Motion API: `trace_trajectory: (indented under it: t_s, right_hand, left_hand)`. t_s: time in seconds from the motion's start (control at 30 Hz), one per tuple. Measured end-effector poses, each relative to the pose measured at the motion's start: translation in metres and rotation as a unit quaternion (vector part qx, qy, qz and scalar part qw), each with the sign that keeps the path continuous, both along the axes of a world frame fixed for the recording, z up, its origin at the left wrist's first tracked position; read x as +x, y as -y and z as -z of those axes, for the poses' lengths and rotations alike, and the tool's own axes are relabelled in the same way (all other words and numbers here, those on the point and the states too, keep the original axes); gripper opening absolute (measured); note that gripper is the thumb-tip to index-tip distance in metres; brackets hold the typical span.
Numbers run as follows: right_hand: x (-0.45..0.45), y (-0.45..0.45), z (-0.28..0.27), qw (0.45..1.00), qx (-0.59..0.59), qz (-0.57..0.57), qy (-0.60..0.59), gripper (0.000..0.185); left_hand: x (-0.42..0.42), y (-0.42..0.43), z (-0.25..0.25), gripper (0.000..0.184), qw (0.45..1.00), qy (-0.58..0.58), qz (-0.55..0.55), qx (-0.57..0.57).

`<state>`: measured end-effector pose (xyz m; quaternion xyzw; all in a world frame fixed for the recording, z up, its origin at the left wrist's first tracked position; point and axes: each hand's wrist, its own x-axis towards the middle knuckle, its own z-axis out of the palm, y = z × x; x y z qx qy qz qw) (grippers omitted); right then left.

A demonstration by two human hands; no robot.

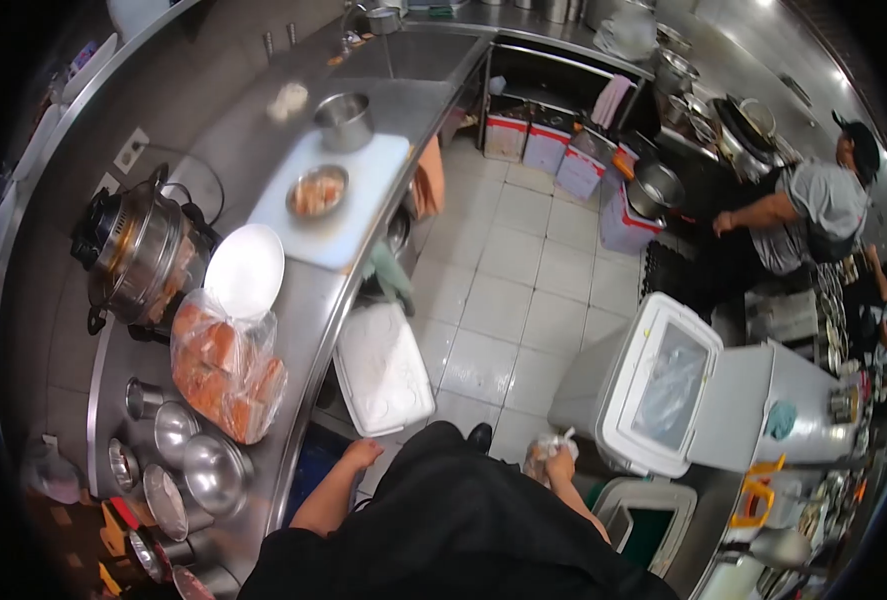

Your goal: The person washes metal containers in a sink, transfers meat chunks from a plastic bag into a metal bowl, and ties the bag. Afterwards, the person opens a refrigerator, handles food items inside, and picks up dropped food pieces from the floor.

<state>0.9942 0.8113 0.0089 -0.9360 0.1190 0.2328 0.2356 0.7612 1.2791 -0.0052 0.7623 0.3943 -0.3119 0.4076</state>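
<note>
- The small bag (537,459) is low in the frame, right of the middle.
- The right hand (560,465) is closed on it.
- The left hand (364,454) is well apart, near the white box (383,365); I can't tell if its fingers are shut.
- A white bin (620,395) stands to the right of the small bag.
- At the left, a big bag (225,365) of orange food touches a plate (245,268).
- A person (823,210) is at the upper right.

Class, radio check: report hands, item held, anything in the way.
Left hand near counter, nothing visible held. Right hand gripping plastic bag. White bin close by, possibly in the way.
</note>
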Motion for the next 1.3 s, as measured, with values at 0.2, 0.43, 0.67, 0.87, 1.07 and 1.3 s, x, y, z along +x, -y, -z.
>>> trace_trajectory:
  t_s: [0.2, 0.43, 0.67, 0.87, 1.07, 1.3]
  right_hand:
    - [0.237, -0.123, -0.056, 0.984, 0.043, -0.087, 0.152, 0.031]
    - [0.459, -0.296, -0.212, 0.94, 0.088, -0.291, 0.157, 0.026]
    - [0.59, -0.482, -0.362, 0.844, 0.155, -0.491, 0.149, 0.024]
    - [0.639, -0.626, -0.46, 0.777, 0.306, -0.512, 0.204, 0.032]
    - [0.703, -0.726, -0.342, 0.703, 0.518, -0.454, 0.18, 0.036]
    - [0.753, -0.795, -0.234, 0.671, 0.427, -0.591, 0.135, 0.028]
  left_hand:
    - [0.138, -0.011, -0.05, 0.035, 0.975, 0.119, -0.161, -0.097]
    - [0.349, -0.065, -0.096, 0.035, 0.924, 0.253, -0.194, -0.213]
    - [0.506, -0.152, -0.215, 0.038, 0.899, 0.355, -0.145, -0.211]
    - [0.568, -0.194, -0.244, 0.037, 0.876, 0.401, -0.187, -0.193]
    - [0.598, -0.21, -0.263, 0.035, 0.855, 0.378, -0.323, -0.148]
    - [0.682, -0.209, -0.269, 0.037, 0.776, 0.385, -0.489, -0.099]
